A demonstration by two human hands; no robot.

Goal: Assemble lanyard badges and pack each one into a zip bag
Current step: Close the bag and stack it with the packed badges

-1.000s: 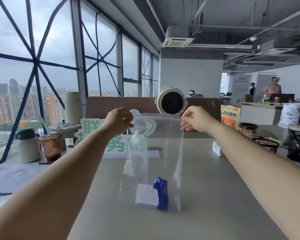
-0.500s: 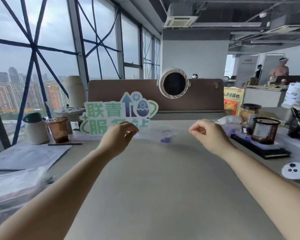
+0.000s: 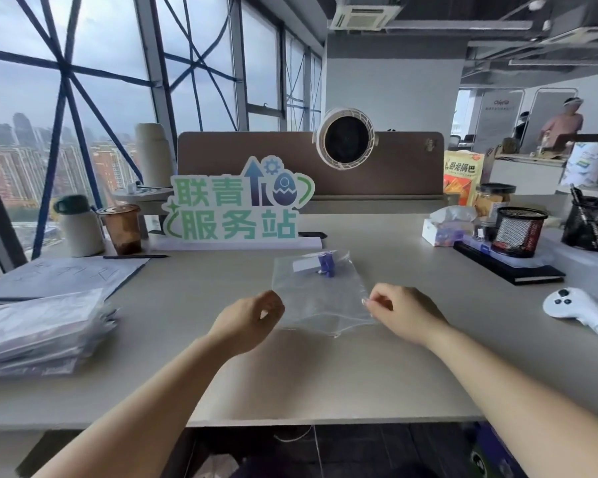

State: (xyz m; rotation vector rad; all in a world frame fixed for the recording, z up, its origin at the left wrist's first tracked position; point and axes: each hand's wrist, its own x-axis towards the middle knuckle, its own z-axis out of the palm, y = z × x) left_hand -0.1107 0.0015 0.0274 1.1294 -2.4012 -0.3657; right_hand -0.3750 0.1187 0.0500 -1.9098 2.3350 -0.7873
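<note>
A clear zip bag [image 3: 320, 298] lies flat on the grey desk [image 3: 325, 374] in front of me. Its zip edge is nearest to me. Inside, at the far end, sit a white badge card [image 3: 304, 264] and a bunched blue lanyard [image 3: 327, 265]. My left hand [image 3: 249, 317] pinches the bag's near left corner with curled fingers. My right hand [image 3: 404, 313] pinches the near right corner at the zip edge.
A stack of filled clear bags [image 3: 38, 329] and papers lies at the left. A green sign [image 3: 235, 208] stands behind the bag. A white controller [image 3: 577, 307], a black notebook [image 3: 508, 267], a mesh cup [image 3: 518, 229] and a tissue box [image 3: 446, 229] are on the right; a coffee cup [image 3: 121, 227] stands at back left.
The bag hung upright between both hands a second ago. Both hands came down and toward me, and the bag now lies flat on the desk. My view tilted down.
</note>
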